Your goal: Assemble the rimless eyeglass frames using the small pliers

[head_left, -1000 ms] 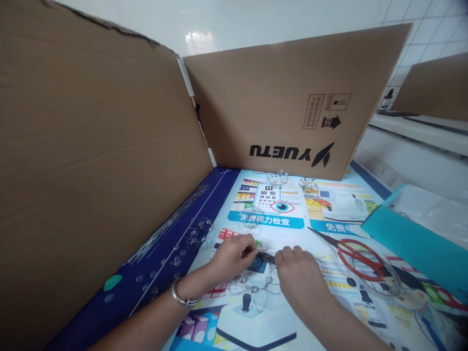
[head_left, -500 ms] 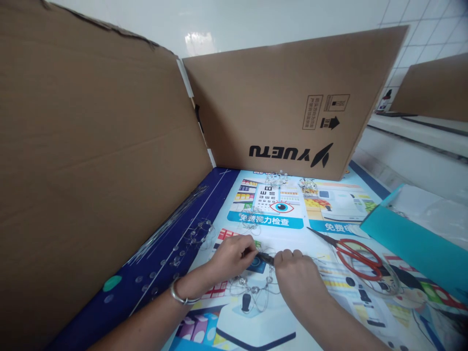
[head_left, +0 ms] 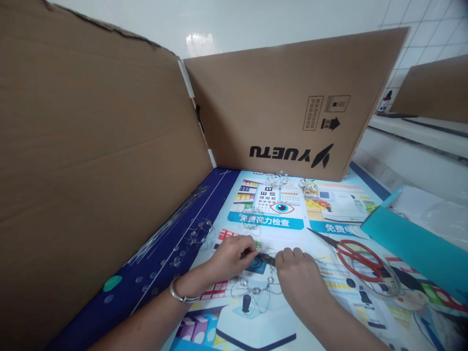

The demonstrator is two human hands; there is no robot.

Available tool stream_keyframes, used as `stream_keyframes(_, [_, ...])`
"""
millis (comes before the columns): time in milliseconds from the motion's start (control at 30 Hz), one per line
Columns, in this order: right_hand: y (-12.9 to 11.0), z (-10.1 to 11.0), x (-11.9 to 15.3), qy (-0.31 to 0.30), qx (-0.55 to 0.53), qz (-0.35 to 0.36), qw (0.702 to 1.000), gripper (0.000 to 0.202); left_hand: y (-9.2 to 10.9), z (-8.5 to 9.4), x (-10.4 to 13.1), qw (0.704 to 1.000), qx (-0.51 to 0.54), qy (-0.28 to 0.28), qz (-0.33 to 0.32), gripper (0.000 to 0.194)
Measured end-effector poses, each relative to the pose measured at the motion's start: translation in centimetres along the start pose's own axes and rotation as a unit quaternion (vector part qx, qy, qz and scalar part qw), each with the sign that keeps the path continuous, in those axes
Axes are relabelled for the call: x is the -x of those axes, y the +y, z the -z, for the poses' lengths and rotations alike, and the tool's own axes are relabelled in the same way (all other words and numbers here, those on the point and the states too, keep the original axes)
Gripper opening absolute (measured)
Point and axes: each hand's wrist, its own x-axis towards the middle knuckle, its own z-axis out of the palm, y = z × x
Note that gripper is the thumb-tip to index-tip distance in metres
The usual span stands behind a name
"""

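Note:
My right hand [head_left: 298, 268] is closed around a dark-jawed tool, apparently pliers [head_left: 267, 259], with the handles hidden in my palm. Its tip points left, to the fingers of my left hand [head_left: 234, 253], which are pinched together beside the jaws. They seem to hold the thin wire of a beaded wire piece [head_left: 256, 291], though the exact grip is hidden. Clear round beads and wire loops of that piece spread over the printed sheet below both hands. To the right of my right hand lie scissors with red handles [head_left: 360, 261].
Other beaded wire pieces lie at the left [head_left: 201, 234] and against the back cardboard panel [head_left: 292, 112]. Loose clear beads and straight wires [head_left: 166, 224] rest on the blue strip. A wire coil [head_left: 393, 287] is under the scissors; a teal box [head_left: 413, 243] stands at right.
Almost nothing differs. My right hand and the pliers have shifted very slightly to the right, while my left hand keeps its place.

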Motion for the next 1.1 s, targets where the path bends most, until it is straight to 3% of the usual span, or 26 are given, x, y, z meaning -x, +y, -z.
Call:
stream_keyframes(467, [3.2,-1.3,-0.9,0.039,-0.059,0.059,0.996,0.019,-0.8,0.6,-0.3,0.995,0.092,-0.023,0.0,0.01])
stream_keyframes(733, [3.4,-1.5,-0.9,0.05,-0.062,0.077,0.994,0.021,-1.1,1.1,-0.6,0.986,0.161,-0.033,-0.026,0.014])
stream_keyframes(1100, [2.9,-1.6,-0.9,0.059,-0.044,0.095,0.993,0.021,-1.5,1.2,-0.6,0.982,0.177,-0.056,-0.034,0.02])
